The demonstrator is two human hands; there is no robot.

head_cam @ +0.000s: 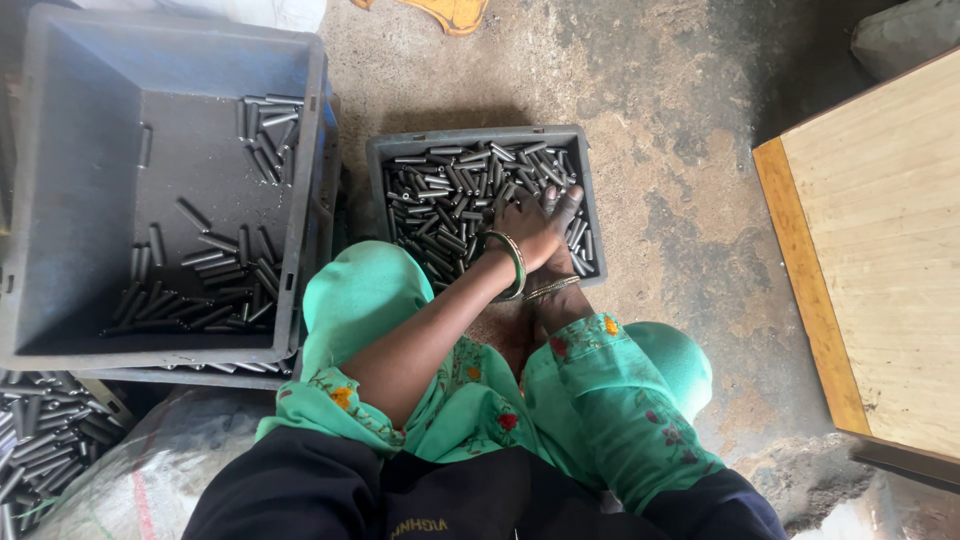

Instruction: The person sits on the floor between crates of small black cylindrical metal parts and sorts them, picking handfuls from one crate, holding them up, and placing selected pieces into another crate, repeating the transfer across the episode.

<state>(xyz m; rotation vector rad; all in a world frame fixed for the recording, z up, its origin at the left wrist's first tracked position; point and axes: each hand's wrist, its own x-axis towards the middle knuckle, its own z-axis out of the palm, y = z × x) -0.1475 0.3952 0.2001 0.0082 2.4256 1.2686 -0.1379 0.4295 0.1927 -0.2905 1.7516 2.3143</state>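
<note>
A small grey tray (378, 160) on the floor in front of me is full of short dark metal pins (440, 190). Both my hands reach into its right half. My left hand (528, 225), with a green bangle at the wrist, lies on top of the pins. My right hand (566, 208), with a thin gold bangle, is crossed under it and mostly hidden; only some fingers show, pressed on the pins. Whether either hand holds pins is hidden.
A large grey crate (60, 200) at the left holds scattered pins, stacked on another crate. More pins lie in a container (40, 430) at the lower left beside a sack (150, 470). A wooden board (880, 250) stands at the right. My green-clad knees flank the tray.
</note>
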